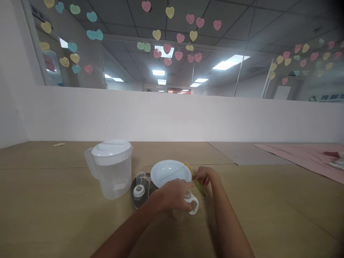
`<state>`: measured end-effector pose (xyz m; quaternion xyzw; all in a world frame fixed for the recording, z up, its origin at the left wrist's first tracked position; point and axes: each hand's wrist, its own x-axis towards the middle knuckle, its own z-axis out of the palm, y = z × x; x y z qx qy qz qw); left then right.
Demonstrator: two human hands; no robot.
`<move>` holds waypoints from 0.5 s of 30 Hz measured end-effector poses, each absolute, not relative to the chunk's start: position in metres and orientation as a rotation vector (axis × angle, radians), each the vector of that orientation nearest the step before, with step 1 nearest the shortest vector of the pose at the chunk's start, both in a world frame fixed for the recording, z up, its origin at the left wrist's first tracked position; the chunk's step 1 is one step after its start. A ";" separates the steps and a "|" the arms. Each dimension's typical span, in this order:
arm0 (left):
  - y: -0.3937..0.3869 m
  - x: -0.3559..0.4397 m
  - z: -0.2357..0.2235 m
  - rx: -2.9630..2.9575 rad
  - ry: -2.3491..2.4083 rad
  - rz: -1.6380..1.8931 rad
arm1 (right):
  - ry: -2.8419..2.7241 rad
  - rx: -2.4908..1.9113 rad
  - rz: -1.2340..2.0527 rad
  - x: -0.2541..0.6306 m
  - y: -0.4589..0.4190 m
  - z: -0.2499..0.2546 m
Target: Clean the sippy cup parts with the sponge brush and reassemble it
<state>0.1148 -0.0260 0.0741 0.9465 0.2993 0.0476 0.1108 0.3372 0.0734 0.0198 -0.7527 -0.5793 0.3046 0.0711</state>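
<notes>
My left hand point(176, 195) is wrapped over the top of a clear baby bottle point(179, 215) with a white handle point(195, 206); the hand hides much of the bottle. On the right, my right hand point(205, 175) has its fingers curled at the middle of a thin bottle brush point(200, 187) with a yellow head and green handle. Behind both hands sits a white bowl point(168, 165). A round metal tray point(133, 200) beside it carries a white-ringed bottle teat point(139, 191), a clear domed cap point(141, 178) and a thin tube-like piece.
A translucent lidded pitcher point(115, 179) stands left of the tray. At the far right, a pink cloth point(301, 154) lies on the wooden table point(268, 208). A small flat pale piece point(58, 144) rests near the back left. The low white wall point(161, 118) bounds the table behind.
</notes>
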 end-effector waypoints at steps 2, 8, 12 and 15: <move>-0.023 0.105 0.077 2.747 0.841 0.146 | -1.722 -2.270 0.787 0.334 0.078 0.028; 0.004 0.052 0.106 2.530 1.075 0.449 | -1.722 -2.152 0.472 0.301 0.092 0.044; 0.038 0.019 0.094 2.423 1.410 0.247 | -1.738 -2.195 0.327 0.276 0.095 0.040; 0.057 0.012 0.064 2.309 1.574 0.039 | -1.707 -2.249 0.205 0.266 0.094 0.038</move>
